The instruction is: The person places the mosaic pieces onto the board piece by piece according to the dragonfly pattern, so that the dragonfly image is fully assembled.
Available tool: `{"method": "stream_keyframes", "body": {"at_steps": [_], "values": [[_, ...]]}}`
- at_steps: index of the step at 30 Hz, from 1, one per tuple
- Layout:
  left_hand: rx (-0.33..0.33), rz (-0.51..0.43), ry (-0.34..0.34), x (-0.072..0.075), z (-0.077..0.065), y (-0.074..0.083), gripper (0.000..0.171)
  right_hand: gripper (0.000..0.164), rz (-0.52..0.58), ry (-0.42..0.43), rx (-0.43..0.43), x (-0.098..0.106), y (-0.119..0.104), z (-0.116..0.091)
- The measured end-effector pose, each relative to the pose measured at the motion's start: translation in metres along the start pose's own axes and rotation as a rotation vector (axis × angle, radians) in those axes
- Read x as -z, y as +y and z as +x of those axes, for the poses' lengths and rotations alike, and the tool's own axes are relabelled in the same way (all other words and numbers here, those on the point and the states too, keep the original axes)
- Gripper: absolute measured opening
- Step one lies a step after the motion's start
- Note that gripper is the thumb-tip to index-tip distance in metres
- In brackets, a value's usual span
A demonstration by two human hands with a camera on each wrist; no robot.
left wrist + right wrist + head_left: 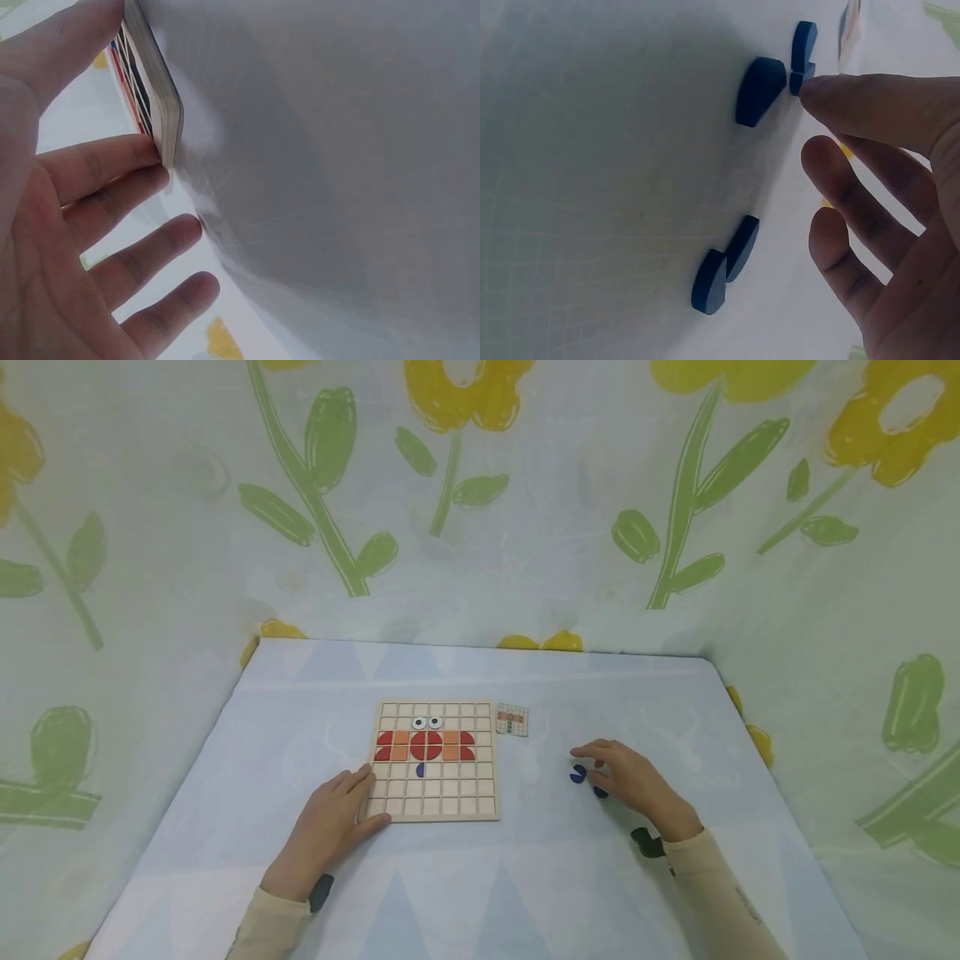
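Observation:
A square wooden grid board [448,788] lies on the table, bearing a crab-like figure of red and orange pieces, two eye discs and one blue piece [420,771] beneath. My left hand [330,822] rests at the board's left edge, thumb at the lower corner; in the left wrist view its straight fingers [105,161] touch the rim. To the right, my right hand [626,777] hovers over several loose blue pieces [577,779], thumb and forefinger apart. In the right wrist view its thumb tip overlaps a small blue piece [804,45]; whether they touch is unclear.
A small pattern card [512,720] lies beside the board's upper right corner. Two more blue pieces [709,281] lie against each other, below the others in the right wrist view. A flower-printed cloth [547,527] rises behind the table's far edge [480,647].

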State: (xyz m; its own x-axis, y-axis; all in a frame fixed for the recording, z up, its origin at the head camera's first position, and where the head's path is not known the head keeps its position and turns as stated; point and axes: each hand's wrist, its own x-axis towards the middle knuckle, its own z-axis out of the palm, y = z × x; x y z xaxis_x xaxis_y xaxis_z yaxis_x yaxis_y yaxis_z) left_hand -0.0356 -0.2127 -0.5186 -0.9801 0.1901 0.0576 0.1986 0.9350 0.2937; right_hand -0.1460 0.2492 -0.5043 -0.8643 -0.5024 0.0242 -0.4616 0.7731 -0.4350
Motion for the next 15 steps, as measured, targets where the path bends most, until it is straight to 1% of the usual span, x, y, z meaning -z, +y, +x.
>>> {"method": "stream_keyframes", "body": {"at_steps": [3, 8, 15], "values": [[0.001, 0.007, 0.001, 0.0003, 0.0007, 0.0000, 0.079, 0.041, 0.010, -0.023, 0.013, -0.0022, 0.0015, 0.0013], [0.005, 0.011, -0.004, 0.0005, 0.0001, 0.0002, 0.079, 0.035, -0.006, -0.044, 0.033, -0.0066, 0.0042, 0.0033], [0.002, 0.004, 0.004, -0.0007, -0.0009, 0.0000, 0.079, 0.029, -0.037, -0.030, 0.001, -0.0080, 0.0058, 0.0035]]}}
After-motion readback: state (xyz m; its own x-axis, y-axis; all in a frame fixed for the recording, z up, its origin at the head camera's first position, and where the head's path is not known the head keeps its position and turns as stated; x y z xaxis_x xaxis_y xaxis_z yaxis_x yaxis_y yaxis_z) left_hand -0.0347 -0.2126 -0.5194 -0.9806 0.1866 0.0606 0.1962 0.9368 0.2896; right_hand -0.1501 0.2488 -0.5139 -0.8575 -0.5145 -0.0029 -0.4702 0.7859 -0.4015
